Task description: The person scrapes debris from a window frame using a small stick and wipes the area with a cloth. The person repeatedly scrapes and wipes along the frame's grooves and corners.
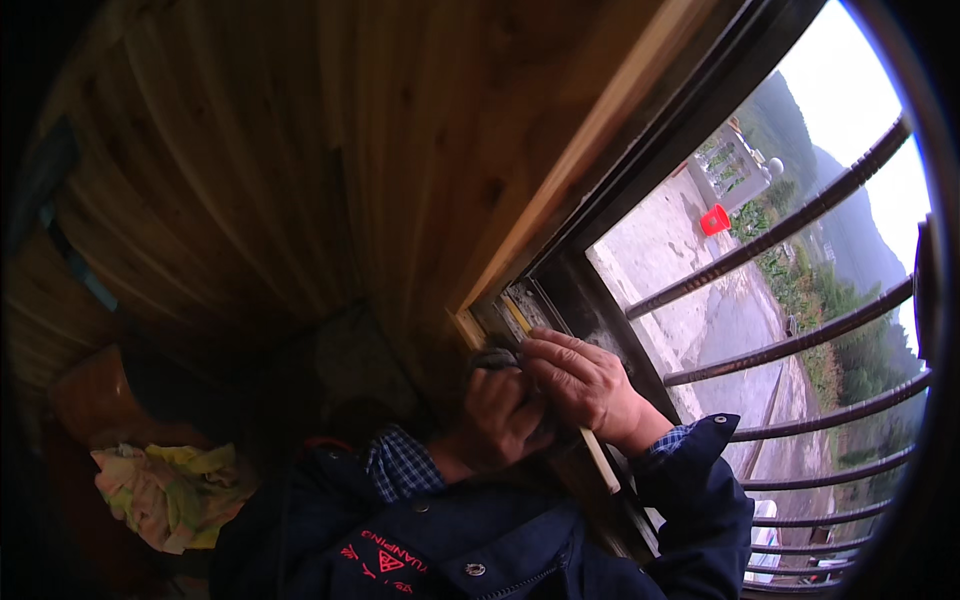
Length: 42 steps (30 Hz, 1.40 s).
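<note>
Both my hands are close together at the lower corner of a window frame (577, 289). My left hand (499, 420), blurred, is curled around a dark grey object (493, 359); its kind is unclear. Just right of it, my right hand (581, 379) lies with fingers together over a narrow yellow strip (515, 313), which runs along the dusty sill channel. A pale narrow strip (600, 459) comes out below my right wrist. My hand hides whether the two strips are one piece. Light wood trim (555, 180) edges the window beside them.
Curved metal bars (795, 349) cross the window opening on the right. Outside, a red bucket (715, 220) stands on concrete. Wood plank walls (225, 150) rise ahead and left. A crumpled pink and yellow cloth (176, 491) lies at lower left, near a brown curved surface (94, 394).
</note>
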Available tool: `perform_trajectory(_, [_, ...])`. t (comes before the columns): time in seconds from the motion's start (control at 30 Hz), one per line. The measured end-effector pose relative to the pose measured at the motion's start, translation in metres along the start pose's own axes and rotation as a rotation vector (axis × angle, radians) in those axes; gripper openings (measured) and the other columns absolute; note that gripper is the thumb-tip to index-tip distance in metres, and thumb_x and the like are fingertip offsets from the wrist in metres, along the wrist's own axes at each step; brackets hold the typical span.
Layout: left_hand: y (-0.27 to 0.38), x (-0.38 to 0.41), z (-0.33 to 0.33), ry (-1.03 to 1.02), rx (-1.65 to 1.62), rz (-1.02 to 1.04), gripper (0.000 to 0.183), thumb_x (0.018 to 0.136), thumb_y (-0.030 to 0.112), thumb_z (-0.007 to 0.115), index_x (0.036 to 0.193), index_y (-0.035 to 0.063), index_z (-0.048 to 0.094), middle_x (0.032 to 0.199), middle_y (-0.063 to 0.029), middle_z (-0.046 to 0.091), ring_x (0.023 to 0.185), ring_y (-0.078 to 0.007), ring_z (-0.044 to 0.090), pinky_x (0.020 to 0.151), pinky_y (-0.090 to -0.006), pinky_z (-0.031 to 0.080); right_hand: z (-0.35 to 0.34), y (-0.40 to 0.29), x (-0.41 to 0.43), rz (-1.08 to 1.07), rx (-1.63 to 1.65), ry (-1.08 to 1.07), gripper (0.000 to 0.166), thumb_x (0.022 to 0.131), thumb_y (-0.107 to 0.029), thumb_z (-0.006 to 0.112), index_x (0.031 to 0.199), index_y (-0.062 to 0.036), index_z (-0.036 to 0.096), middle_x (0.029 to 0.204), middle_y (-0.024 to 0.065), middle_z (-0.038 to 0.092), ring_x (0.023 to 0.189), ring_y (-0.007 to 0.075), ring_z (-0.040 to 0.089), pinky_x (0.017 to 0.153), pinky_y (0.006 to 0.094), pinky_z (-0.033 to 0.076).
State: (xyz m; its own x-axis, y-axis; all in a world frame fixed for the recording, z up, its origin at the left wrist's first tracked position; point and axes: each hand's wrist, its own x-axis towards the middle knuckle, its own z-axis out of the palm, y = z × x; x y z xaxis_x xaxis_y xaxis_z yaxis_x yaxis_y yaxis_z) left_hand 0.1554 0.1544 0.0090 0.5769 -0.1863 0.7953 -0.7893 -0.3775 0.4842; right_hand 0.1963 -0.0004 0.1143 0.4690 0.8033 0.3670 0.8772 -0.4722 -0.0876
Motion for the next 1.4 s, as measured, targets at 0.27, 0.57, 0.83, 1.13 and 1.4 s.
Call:
perform_trajectory(0.27, [-0.001,-0.002,-0.001,-0.017,0.027,0.004,0.042,0.066,0.026,0.078,0.100,0.0061,0.063,0.100,-0.0127,0.054,0.095,-0.0321,0.057,0.076,-0.0454,0.043,-0.006,-0.007,-0.002,0.198,0.080,0.222,0.020,0.079,0.005,0.061,0.100,0.0032,0.063,0.107,0.0189,0.067,0.102,0.0350,0.068,0.082,0.0397,0.057])
perform_trajectory(0.57, [0.003,0.000,0.001,-0.001,0.011,-0.023,0.038,0.075,0.025,0.074,0.104,0.0039,0.063,0.103,-0.0154,0.057,0.093,-0.0318,0.058,0.073,-0.0463,0.043,-0.003,-0.001,0.001,0.038,0.041,-0.044,0.029,0.079,-0.009,0.060,0.105,0.0036,0.063,0.120,0.0194,0.062,0.114,0.0350,0.062,0.090,0.0403,0.055])
perform_trajectory(0.83, [-0.001,-0.004,0.001,-0.018,0.028,-0.010,0.042,0.072,0.028,0.077,0.104,0.0042,0.063,0.106,-0.0153,0.056,0.097,-0.0326,0.057,0.075,-0.0473,0.043,0.002,-0.002,-0.002,0.052,0.031,0.127,0.027,0.076,-0.002,0.063,0.102,0.0049,0.064,0.116,0.0209,0.064,0.111,0.0361,0.064,0.089,0.0396,0.056])
perform_trajectory(1.13, [0.000,-0.007,0.002,-0.004,0.040,-0.010,0.039,0.072,0.027,0.077,0.101,0.0056,0.063,0.103,-0.0142,0.057,0.096,-0.0321,0.058,0.075,-0.0463,0.043,-0.009,-0.001,-0.003,0.090,0.267,0.080,0.029,0.075,0.002,0.062,0.104,0.0025,0.064,0.108,0.0184,0.067,0.104,0.0361,0.067,0.085,0.0409,0.057])
perform_trajectory(1.4, [0.000,0.001,0.002,0.032,0.041,0.014,0.035,0.072,0.024,0.076,0.098,0.0064,0.061,0.096,-0.0125,0.056,0.087,-0.0315,0.058,0.072,-0.0441,0.044,-0.006,0.007,-0.001,0.082,0.136,0.055,0.029,0.076,-0.007,0.065,0.103,0.0023,0.063,0.114,0.0173,0.066,0.108,0.0348,0.065,0.087,0.0397,0.057])
